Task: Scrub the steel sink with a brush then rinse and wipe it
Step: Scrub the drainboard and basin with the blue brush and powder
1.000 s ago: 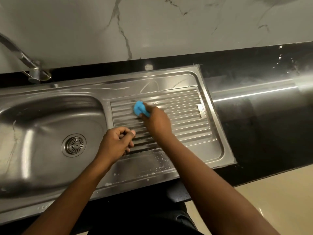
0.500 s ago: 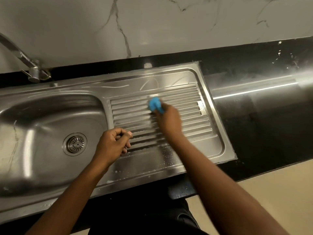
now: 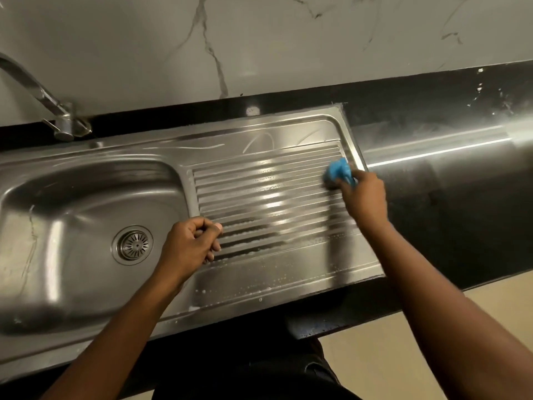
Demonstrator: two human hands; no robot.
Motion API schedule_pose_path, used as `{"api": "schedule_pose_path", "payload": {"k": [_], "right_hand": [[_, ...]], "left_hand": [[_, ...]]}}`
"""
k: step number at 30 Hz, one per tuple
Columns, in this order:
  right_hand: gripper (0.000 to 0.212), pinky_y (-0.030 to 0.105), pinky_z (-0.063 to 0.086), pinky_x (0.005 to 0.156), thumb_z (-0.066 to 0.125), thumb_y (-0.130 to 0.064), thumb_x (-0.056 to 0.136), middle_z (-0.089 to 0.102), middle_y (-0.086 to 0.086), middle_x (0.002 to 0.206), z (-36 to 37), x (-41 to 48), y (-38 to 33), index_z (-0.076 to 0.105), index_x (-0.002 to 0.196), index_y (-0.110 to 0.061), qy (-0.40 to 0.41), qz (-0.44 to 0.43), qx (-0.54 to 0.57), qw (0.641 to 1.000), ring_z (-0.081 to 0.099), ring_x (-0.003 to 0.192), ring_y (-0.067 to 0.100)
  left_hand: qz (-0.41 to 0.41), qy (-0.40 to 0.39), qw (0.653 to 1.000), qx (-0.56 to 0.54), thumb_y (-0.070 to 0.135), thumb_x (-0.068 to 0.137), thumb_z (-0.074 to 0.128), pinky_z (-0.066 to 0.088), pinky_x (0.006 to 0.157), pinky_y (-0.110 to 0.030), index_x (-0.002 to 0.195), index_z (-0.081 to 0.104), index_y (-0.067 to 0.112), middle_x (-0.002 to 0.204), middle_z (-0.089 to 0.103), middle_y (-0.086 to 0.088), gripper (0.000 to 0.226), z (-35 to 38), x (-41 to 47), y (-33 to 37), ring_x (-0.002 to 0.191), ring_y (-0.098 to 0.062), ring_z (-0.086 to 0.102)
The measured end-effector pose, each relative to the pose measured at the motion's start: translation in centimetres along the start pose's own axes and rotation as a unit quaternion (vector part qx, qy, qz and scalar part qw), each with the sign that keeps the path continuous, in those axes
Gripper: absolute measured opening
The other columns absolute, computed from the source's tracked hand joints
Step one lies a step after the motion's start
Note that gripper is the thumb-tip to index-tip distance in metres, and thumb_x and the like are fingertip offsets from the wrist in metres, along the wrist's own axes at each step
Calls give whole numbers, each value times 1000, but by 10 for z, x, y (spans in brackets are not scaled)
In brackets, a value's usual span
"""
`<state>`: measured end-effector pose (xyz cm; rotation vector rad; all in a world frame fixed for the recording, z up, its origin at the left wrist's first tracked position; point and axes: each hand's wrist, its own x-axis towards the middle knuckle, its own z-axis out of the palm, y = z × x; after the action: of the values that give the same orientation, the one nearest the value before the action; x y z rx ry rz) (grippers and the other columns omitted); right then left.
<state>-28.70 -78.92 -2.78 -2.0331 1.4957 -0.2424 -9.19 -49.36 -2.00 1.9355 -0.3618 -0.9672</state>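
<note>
The steel sink has a basin on the left with a round drain and a ribbed drainboard on the right, flecked with soap suds near the front. My right hand grips a blue brush and presses it on the far right end of the ribs. My left hand rests as a fist on the near left corner of the ribs, holding nothing visible.
A steel tap stands at the back left of the sink. Black countertop stretches to the right, with white splashes at the back. A marble wall rises behind. Beige floor shows below the counter edge.
My right hand has swept the blue brush along the ribs from the left-middle to the right end of the drainboard. My left hand has stayed in place.
</note>
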Motion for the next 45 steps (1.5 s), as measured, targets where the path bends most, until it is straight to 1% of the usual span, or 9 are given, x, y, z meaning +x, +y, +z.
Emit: {"api": "schedule_pose_path", "payload": {"k": [6,10,14,19,25,29,34,38,45], "right_hand": [[29,30,54,67,69,-33,97,75,0,94,62,-46,-45,73,122,-19,-47,-34,82,995,73,87,20],[49,39,57,87,65,-39,97,75,6,116,123,-93,-108,58,144,-29,-134,-134,56,980,71,104,26],[55,41,55,91,59,-35,102,71,9,126,141,-107,-131,44,155,-32,-175,-210,-18,962,67,111,29],[50,39,58,85,68,-45,95,77,2,116,95,-67,-74,59,143,-36,-125,-136,1,983,72,101,24],[44,39,59,80,70,-32,96,76,6,114,61,-21,-59,64,139,-21,-44,-66,5,997,71,98,25],[41,38,56,85,70,-35,96,76,6,116,106,-49,-101,67,135,-25,-96,-97,39,990,71,104,27],[51,37,55,93,65,-33,100,70,8,129,162,-80,-164,54,149,-26,-158,-231,4,960,68,113,27],[49,45,57,95,66,-33,99,71,7,127,162,-50,-186,57,146,-27,-156,-194,17,968,69,112,28],[52,38,56,91,64,-39,99,71,3,128,137,-40,-149,53,149,-33,-132,-174,-9,976,69,111,24]], "left_hand": [[1,6,1000,-9,23,102,66,49,56,-28,89,76,10,71,73,-13,21,2,2,3,56,-18,60],[-2,17,1000,5,23,103,64,50,56,-28,89,75,11,71,73,-11,21,-5,0,1,57,-17,61],[-3,39,999,12,18,102,64,50,54,-25,88,74,9,69,73,-11,19,-10,-2,-1,54,-15,61],[-16,38,999,-22,14,100,66,48,56,-30,87,75,5,72,72,-18,18,-15,-3,-8,56,-22,59],[-12,43,998,-32,14,100,66,48,55,-29,86,75,5,72,71,-19,19,-17,-2,-11,56,-23,58],[-19,39,999,-31,17,100,67,49,57,-31,86,75,7,71,72,-15,19,-20,-3,-15,56,-22,59],[-30,58,998,-7,18,100,66,49,54,-31,85,74,7,66,71,-11,20,-26,-6,-18,53,-18,58],[-24,61,998,-4,18,101,65,50,56,-33,88,74,5,68,71,-11,20,-36,-10,-19,55,-19,59],[-16,51,998,-16,17,101,66,49,55,-30,87,74,7,68,72,-11,19,-34,-7,-19,55,-19,58]]}}
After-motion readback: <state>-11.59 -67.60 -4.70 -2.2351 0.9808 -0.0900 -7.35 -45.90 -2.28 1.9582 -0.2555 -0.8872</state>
